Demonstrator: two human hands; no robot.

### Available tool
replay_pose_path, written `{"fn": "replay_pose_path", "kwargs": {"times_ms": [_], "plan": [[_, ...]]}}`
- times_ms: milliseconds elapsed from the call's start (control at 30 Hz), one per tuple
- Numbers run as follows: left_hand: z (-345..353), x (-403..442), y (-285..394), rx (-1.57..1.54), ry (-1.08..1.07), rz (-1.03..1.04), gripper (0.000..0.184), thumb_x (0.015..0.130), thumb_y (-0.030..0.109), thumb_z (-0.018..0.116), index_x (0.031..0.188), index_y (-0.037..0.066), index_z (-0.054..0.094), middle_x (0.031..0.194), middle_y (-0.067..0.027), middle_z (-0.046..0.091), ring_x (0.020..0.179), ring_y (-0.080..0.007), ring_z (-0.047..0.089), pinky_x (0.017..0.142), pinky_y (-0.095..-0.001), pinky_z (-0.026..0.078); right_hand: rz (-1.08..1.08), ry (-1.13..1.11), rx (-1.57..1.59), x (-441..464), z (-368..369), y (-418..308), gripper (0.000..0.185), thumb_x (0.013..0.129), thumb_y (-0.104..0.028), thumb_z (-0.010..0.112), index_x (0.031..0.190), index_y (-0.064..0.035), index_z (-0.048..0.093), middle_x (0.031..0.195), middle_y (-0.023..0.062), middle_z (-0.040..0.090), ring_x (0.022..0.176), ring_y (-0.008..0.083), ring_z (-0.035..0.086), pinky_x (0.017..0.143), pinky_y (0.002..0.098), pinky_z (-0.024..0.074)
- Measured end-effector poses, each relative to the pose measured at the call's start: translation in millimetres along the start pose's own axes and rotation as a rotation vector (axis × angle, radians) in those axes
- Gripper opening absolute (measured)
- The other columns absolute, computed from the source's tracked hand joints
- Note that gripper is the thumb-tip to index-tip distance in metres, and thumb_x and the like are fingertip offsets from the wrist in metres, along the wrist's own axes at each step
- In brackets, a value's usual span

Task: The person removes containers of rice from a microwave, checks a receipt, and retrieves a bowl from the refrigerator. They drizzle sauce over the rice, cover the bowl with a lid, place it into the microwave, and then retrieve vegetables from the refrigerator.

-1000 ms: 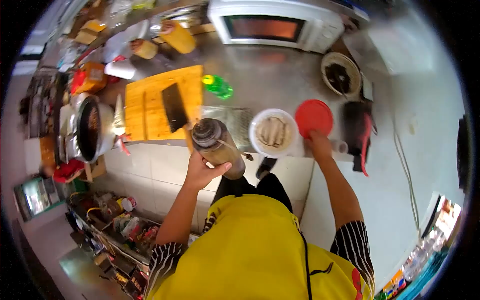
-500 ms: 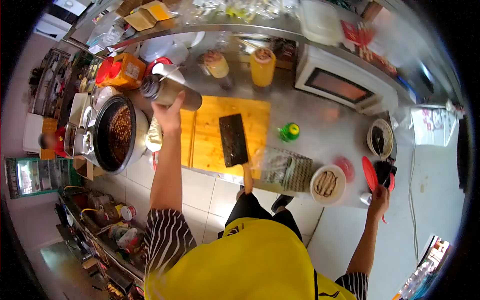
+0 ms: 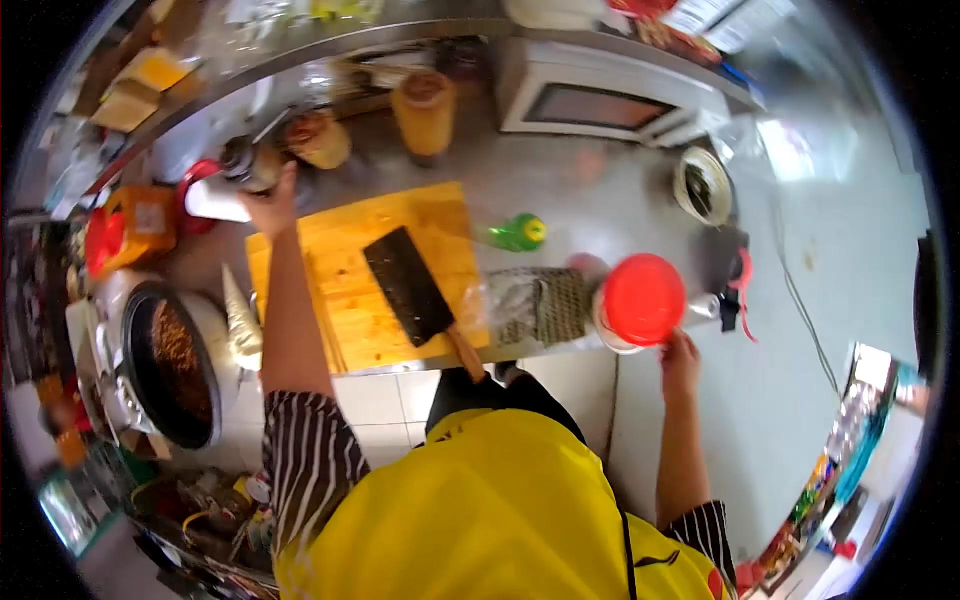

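Observation:
At the back left, my left hand (image 3: 272,205) has its fingers around a dark-topped squeeze bottle (image 3: 255,165), beside a jar with reddish contents (image 3: 318,140). My right hand (image 3: 681,362) pinches the edge of a red lid (image 3: 645,299). The lid lies over a white tub (image 3: 613,337), covering most of it; whether it is seated cannot be made out. A cleaver (image 3: 408,286) rests on the wooden cutting board (image 3: 350,240), its handle past the front edge. Right of the board is a patterned mat (image 3: 545,304), with a green bottle (image 3: 520,233) behind it.
A large pot of brown contents (image 3: 178,365) stands at the left, near an orange container (image 3: 142,225) and a piping bag (image 3: 240,320). A microwave (image 3: 600,100) and a bowl (image 3: 703,187) are at the back right. Overhead runs a metal shelf (image 3: 330,48).
My left hand has carried the bottle from near my body to the back left of the counter. My right hand has brought the red lid from beside the white tub to over it.

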State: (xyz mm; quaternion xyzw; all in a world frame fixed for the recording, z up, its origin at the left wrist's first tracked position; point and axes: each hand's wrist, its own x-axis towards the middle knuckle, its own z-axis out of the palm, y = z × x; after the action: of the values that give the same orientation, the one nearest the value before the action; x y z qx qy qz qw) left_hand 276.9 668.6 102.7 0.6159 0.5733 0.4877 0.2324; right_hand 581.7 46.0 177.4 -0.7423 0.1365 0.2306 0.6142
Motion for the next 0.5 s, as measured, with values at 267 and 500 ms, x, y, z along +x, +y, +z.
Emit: {"fn": "replay_pose_path", "kwargs": {"times_ms": [267,500], "plan": [[-61,-107,-3,-0.351,-0.268,-0.112,0.041,0.083,0.021,0.072,0.112,0.000,0.052,0.104,-0.0080,0.059,0.096,-0.0159,0.057,0.086,-0.0292,0.047,0.142,-0.078,-0.042,19,-7,50,0.026,0.091,-0.019,0.057,0.102,0.0038,0.059,0.080,0.0057,0.063,0.066,0.0123,0.058,0.058,0.0237,0.0471],[-51,-370,149,-0.473,-1.113,-0.463,0.017,0.091,0.014,0.061,0.104,0.002,0.060,0.092,-0.0047,0.063,0.084,-0.0116,0.060,0.077,-0.0249,0.049,0.099,-0.120,-0.157,35,-28,49,0.024,0.090,-0.017,0.059,0.099,0.0046,0.057,0.077,0.0076,0.063,0.061,0.0133,0.058,0.056,0.0246,0.0493]]}}
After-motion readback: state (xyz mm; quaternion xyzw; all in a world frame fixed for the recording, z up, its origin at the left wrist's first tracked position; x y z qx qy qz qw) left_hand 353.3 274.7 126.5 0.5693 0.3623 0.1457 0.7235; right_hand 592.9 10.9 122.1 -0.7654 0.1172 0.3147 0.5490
